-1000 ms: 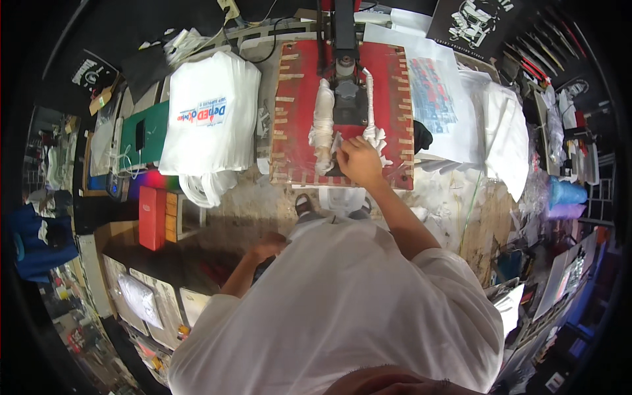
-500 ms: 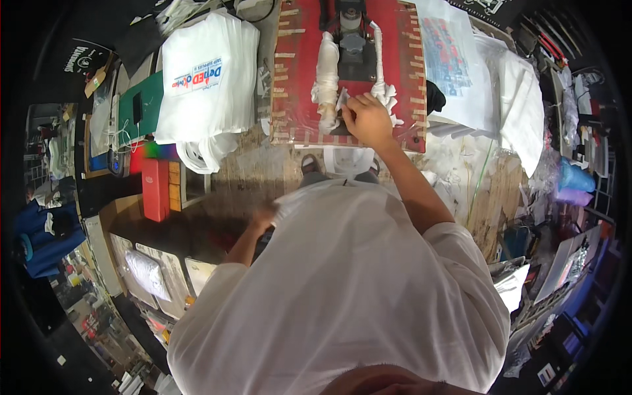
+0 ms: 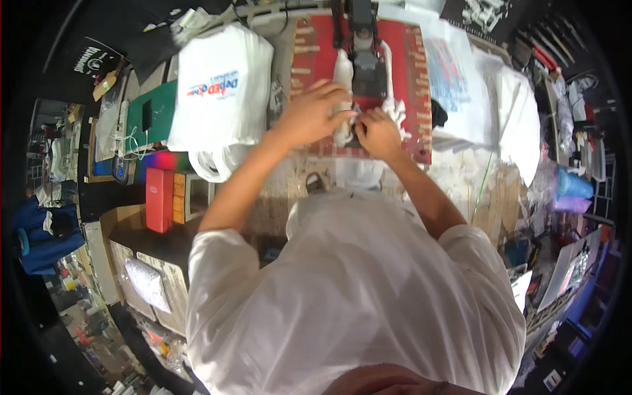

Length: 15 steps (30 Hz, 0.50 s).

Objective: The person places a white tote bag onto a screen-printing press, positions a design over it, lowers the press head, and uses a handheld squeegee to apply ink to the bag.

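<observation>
My left hand [image 3: 321, 113] and my right hand [image 3: 380, 134] meet over the near part of a red board [image 3: 322, 49] edged with tan tape strips. Both have their fingertips drawn together around a small pale piece [image 3: 356, 112], too small to make out. Left-hand fingers lie across a bar wrapped in white cloth [image 3: 343, 71]. To the right, a second white-wrapped bar [image 3: 388, 72] ends in a bunched knot beside my right hand. Between the bars, toward the far side, sits a dark metal clamp-like fixture [image 3: 366, 49].
Left of the board lies a stack of white printed bags [image 3: 224, 85] with handles hanging over the edge. A phone [image 3: 147, 116] rests on a green mat [image 3: 164, 105], above a red box [image 3: 159, 199]. Printed clear sheets [image 3: 454, 79] and white cloth [image 3: 517, 112] lie to the right.
My left hand has come up from beside my body to join the right over the board. The right hand has shifted slightly nearer. The whole view has moved a little.
</observation>
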### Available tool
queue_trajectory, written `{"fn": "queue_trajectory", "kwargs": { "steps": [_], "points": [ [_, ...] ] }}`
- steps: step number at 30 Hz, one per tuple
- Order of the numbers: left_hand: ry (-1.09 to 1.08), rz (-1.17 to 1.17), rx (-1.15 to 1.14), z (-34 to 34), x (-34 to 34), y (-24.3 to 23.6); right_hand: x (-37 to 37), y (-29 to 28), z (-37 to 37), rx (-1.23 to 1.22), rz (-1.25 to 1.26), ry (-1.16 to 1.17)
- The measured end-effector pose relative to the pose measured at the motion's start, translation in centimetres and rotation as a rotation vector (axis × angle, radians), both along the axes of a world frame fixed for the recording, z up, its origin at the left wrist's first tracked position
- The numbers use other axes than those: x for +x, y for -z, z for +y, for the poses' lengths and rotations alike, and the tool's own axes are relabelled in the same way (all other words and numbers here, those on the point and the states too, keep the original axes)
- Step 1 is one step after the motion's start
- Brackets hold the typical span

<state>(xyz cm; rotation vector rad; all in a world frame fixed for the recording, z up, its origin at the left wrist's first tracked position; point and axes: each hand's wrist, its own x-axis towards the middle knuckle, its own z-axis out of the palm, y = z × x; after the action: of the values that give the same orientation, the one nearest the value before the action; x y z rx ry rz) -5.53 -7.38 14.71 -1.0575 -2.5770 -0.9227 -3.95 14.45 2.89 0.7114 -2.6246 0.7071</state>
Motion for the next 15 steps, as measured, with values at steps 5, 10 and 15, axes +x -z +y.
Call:
{"fn": "queue_trajectory", "kwargs": {
  "steps": [5, 10, 15],
  "points": [
    [0.022, 0.018, -0.012, 6.3, -2.6, 3.3, 0.2, -0.6, -0.3, 0.151, -0.139, 0.057],
    [-0.314, 0.028, -0.09, 8.8, -6.1, 7.0, 0.5, -2.2, 0.3, -0.02, -0.154, -0.109],
    [-0.644, -0.097, -0.001, 10.2, -9.1, 7.4, 0.7, -3.0, 0.3, 0.157, -0.166, -0.174]
  ]
}}
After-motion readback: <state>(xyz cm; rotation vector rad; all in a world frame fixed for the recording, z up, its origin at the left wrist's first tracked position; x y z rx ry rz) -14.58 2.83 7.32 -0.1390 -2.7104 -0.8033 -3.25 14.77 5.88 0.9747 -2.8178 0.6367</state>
